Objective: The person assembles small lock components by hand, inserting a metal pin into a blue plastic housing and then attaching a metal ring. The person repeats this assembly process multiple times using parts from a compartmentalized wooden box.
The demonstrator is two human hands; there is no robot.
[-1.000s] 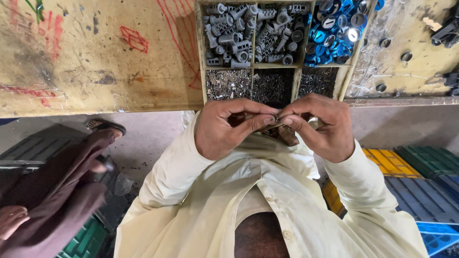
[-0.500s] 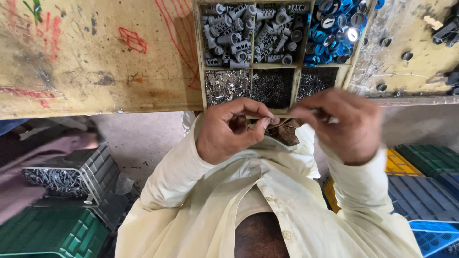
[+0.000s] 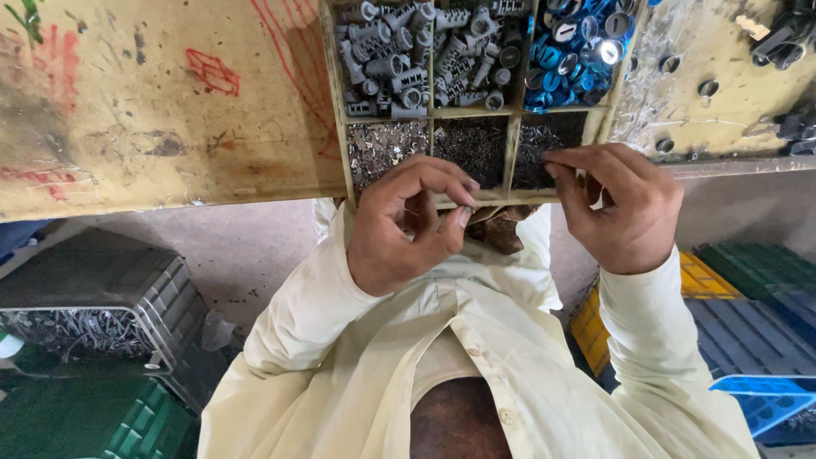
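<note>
My left hand (image 3: 404,225) hovers just below the wooden divided tray (image 3: 510,153), thumb and fingertips pinched together on a small part that is almost hidden. My right hand (image 3: 625,208) reaches to the tray's lower right compartment of dark tiny metal bits (image 3: 531,149), fingertips together at its edge; I cannot tell whether they hold anything. The other lower compartments hold shiny metal bits (image 3: 378,149) and dark bits (image 3: 472,144). Above them lie grey plastic parts (image 3: 399,59) and blue rings (image 3: 578,42).
The tray sits in a worn yellowish workbench (image 3: 153,110) with red marks. A grey crate of metal pieces (image 3: 93,314) and a green crate (image 3: 85,425) stand at the left. Yellow (image 3: 710,280) and blue crates (image 3: 756,336) stand at the right. Dark parts (image 3: 782,38) lie top right.
My hands were joined over a small piece; they have parted. The right hand moved up and right to the tray's compartment. A person's sleeve at the left is gone from view.
</note>
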